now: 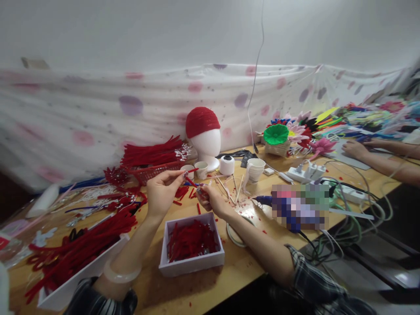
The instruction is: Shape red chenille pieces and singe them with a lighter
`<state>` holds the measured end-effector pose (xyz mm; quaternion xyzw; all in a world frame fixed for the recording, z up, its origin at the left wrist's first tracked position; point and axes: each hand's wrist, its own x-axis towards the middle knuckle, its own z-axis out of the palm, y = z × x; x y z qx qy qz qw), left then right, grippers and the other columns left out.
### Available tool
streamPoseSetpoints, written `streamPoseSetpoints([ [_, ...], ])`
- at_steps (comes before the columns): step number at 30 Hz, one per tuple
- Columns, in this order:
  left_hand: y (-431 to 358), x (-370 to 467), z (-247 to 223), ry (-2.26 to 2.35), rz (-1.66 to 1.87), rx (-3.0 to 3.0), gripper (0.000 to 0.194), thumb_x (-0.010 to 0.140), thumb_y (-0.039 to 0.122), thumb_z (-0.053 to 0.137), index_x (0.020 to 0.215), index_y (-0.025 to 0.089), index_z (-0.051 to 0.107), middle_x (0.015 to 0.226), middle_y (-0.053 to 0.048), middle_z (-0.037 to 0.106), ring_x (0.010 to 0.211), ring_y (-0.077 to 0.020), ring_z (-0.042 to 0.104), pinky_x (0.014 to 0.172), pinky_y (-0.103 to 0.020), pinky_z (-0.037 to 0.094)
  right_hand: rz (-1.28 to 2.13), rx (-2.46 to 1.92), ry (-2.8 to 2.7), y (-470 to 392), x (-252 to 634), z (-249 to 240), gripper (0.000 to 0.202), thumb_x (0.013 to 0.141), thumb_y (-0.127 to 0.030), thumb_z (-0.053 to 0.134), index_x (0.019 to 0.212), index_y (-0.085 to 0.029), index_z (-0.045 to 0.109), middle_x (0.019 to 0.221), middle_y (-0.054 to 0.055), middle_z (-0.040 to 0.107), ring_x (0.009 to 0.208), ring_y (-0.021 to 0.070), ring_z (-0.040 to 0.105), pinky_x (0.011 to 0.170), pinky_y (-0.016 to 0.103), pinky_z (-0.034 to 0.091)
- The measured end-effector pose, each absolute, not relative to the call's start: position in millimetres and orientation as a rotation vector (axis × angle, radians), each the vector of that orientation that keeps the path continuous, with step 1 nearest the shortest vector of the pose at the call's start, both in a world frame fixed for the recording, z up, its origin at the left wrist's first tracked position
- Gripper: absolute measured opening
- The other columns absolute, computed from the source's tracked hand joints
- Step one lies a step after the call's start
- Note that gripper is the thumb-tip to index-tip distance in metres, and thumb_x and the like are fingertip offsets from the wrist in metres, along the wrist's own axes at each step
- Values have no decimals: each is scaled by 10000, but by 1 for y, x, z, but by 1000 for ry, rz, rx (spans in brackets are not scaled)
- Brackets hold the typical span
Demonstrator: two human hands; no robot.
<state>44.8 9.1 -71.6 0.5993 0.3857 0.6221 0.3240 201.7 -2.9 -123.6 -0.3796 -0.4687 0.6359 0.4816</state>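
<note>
Above the table, my left hand (162, 190) pinches a short red chenille stem (194, 169) between thumb and fingertips. My right hand (212, 200) meets it from the right, its fingers closed on a second red piece (190, 180) that slants up toward the left fingertips. Whether the two pieces are joined cannot be made out. Just below both hands stands a white box (193, 267) filled with short red chenille pieces (190, 240). Several loose red bits (177, 203) lie on the tabletop behind it.
Behind my hands is a white foam head (206, 146) in a red cap. A red basket (144, 176) of chenille stems stands left, paper cups (255, 170) and a power strip (306, 174) right. A glue gun (264, 200) lies nearby. Another person's hands (356, 149) are far right.
</note>
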Motion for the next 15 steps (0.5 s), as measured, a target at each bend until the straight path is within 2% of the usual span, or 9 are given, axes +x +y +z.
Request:
streamPoseSetpoints([
  [7,15,42,-75,969,1613,1460,278,664,358,825,850,155,788,813,-67,793,714,-187,741,734,-294,609,1571,-910,-960,6,211,-124,394,812,-571,342,629,-226,398,418,-111,212,383,70,87,390,216,71],
  [13,16,41,-72,977,1622,1399,362,629,411,844,868,146,779,818,-75,787,713,-186,734,734,-308,600,1597,-871,-916,6,209,-123,435,812,-611,428,638,-213,447,412,-105,234,386,71,113,396,220,76],
  [15,16,43,-70,944,1630,1275,344,590,378,865,822,145,764,805,-64,780,721,-176,733,756,-309,602,1541,-819,-973,3,207,-123,454,774,-642,525,664,-204,479,439,-104,258,398,68,145,404,219,102],
])
